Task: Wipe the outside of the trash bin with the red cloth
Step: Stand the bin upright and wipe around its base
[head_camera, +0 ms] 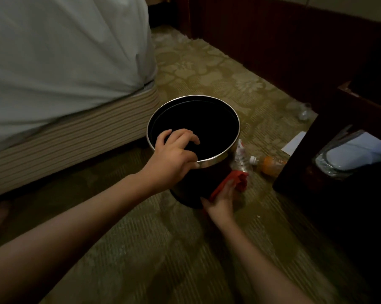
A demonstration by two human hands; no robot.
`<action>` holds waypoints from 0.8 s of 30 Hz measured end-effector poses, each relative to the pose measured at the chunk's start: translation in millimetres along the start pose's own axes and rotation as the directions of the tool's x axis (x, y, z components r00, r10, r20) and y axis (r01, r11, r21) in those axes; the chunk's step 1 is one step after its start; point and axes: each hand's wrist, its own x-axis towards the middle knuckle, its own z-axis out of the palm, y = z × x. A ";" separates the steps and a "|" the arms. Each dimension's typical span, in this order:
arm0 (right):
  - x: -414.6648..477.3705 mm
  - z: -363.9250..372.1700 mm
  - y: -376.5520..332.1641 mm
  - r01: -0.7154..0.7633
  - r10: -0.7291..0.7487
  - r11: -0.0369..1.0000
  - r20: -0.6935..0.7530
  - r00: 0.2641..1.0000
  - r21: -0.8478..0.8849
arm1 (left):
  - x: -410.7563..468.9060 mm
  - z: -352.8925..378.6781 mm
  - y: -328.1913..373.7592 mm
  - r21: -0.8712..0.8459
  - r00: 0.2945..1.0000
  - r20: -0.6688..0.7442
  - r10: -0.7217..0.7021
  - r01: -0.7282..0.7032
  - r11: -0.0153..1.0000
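The left hand (174, 156) curls its grip over the 7 o'clock rim of the round black metal-rimmed trash bin (218, 158) on the carpet (141, 249). At 5 o'clock the right hand (223, 199), grip flat and wide, presses the crumpled red cloth (236, 177) to the lower wall. A hard push could skid the bin into the plastic bottles (242, 161) at 3 o'clock. The far wall is hidden, and the gloom masks any dirt.

The bin (211, 162) is too dark inside to read. The blurred right hand (222, 201) covers part of the cloth (241, 179). The bin hides part of a clear bottle (242, 159).
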 end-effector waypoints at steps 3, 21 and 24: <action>-16.8 7.1 -32.6 0.054 -0.043 0.984 -0.072 0.996 0.170 | -1.3 0.6 1.6 -0.007 1.000 -0.014 0.009 -0.009 1.000; 58.0 -125.4 -114.7 0.057 0.097 0.668 -0.162 0.982 0.742 | 1.2 -30.5 -47.0 -0.044 0.866 -0.017 -0.499 0.498 0.866; 66.9 -141.3 -137.6 -0.034 0.073 0.726 -0.027 0.997 0.686 | -0.6 -27.8 -75.8 -0.143 0.608 0.207 -0.767 0.794 0.591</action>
